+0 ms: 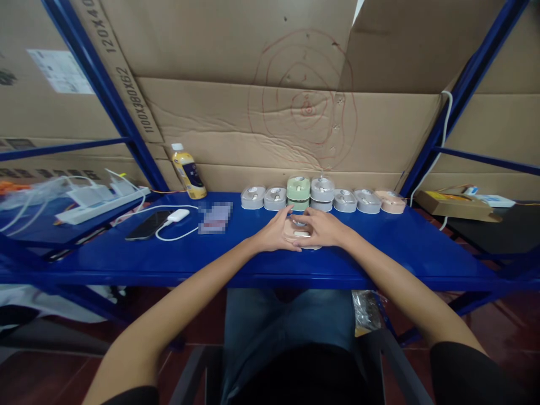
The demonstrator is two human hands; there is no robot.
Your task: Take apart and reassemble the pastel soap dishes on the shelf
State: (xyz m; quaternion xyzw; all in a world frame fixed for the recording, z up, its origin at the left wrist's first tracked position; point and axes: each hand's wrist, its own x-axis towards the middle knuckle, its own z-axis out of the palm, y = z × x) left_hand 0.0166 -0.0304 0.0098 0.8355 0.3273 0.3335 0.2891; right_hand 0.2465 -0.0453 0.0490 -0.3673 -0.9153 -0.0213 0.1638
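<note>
Between my two hands is a small peach-coloured case (301, 234) with a whitish piece on its top, resting on or just over the blue table (253, 264). My left hand (274, 232) curls round its left side, thumb along the near edge. From the right, my right hand (325, 228) closes on it with the fingers over the top. Much of the case is hidden by the fingers. Behind it stands a row of similar cases with clear lids: grey ones (253, 198), stacked green ones (298, 188), stacked grey ones (322, 191) and a peach one (392, 201).
To the left lie a phone (148, 225), a white charger (178, 215) with its cable, and a blurred-out packet (215, 218). A yellow bottle (188, 171) stands by the cardboard wall (202, 112). Blue posts (468, 84) frame both sides; an open carton (458, 206) sits right.
</note>
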